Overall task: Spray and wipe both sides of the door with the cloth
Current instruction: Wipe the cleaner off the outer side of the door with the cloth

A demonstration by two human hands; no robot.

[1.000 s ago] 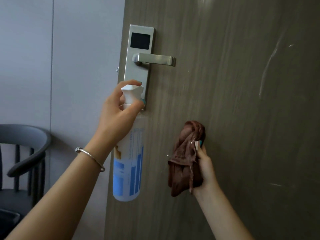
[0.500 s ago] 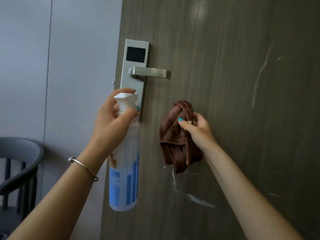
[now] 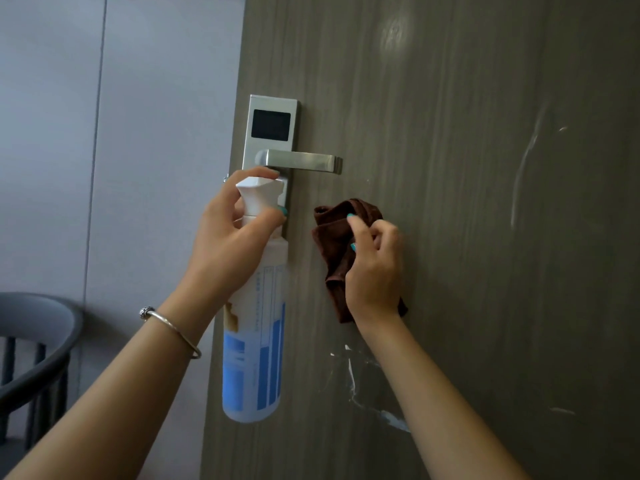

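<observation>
The dark wood-grain door [image 3: 450,237] stands with its left edge free beside a pale grey wall [image 3: 138,133]; broad bare panel lies right of both hands. One crumpled brown cloth [image 3: 337,237] is held against the door face, the right hand [image 3: 375,268] curled round it, just right of the lock. One white spray bottle with a blue label [image 3: 254,341] hangs upright in the gripping left hand [image 3: 228,244], its nozzle in front of the brushed-metal lock plate [image 3: 272,133]. One silver lever handle [image 3: 301,161] juts out directly above both hands. White streaks mark the panel below and right. One dark grey chair [image 3: 34,358] stands at lower left.
</observation>
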